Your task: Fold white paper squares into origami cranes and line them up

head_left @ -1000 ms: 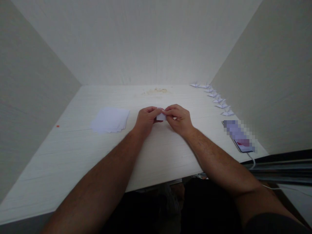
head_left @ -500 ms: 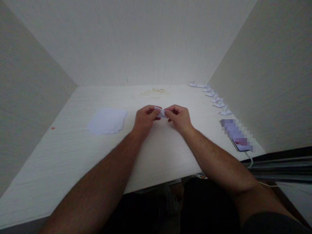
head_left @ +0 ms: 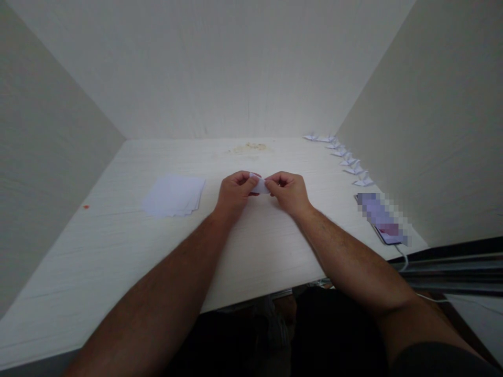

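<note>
At the middle of the table, pinching a small, seemingly part-folded paper in closed-up fingers of left hand and right hand. At far right, apparently finished paper birds; at left, a stack of unfolded sheets.

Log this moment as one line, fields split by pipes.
left hand: pinching folded paper | right hand: pinching same paper | paper stack: left | paper figures: row, right | phone: right, cable attached
</note>
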`<move>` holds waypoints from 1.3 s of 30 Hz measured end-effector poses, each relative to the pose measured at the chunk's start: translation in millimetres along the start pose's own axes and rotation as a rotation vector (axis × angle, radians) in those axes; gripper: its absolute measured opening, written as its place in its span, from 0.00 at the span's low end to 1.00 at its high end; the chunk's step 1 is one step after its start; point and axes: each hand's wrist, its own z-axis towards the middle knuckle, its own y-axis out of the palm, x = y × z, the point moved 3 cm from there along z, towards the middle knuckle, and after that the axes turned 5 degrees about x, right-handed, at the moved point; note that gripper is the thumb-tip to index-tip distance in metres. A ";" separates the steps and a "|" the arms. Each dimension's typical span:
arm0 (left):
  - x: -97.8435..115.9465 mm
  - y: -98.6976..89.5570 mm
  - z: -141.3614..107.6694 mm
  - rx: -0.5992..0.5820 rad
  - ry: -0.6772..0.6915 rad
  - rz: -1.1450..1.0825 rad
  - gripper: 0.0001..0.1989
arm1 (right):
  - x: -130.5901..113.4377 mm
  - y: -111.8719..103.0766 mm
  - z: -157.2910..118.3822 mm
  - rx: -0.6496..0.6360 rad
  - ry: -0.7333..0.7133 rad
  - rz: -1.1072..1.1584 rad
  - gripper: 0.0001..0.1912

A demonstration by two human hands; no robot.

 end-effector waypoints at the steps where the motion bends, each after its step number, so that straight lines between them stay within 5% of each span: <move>1: 0.2 0.1 -0.1 0.000 0.005 0.013 0.11 | -0.4 0.1 -0.2 -0.001 0.001 -0.003 0.08; 13: 0.4 0.7 -0.5 -0.057 0.019 0.043 0.12 | 0.5 1.8 -0.2 -0.029 -0.011 0.012 0.08; 30: 3.2 2.8 -0.9 -0.106 -0.035 -0.055 0.10 | -0.7 3.5 -8.4 0.036 -0.304 -0.204 0.10; 39: 0.2 2.4 0.0 -0.089 -0.102 -0.116 0.11 | -1.9 2.1 -9.1 0.008 -0.296 -0.249 0.12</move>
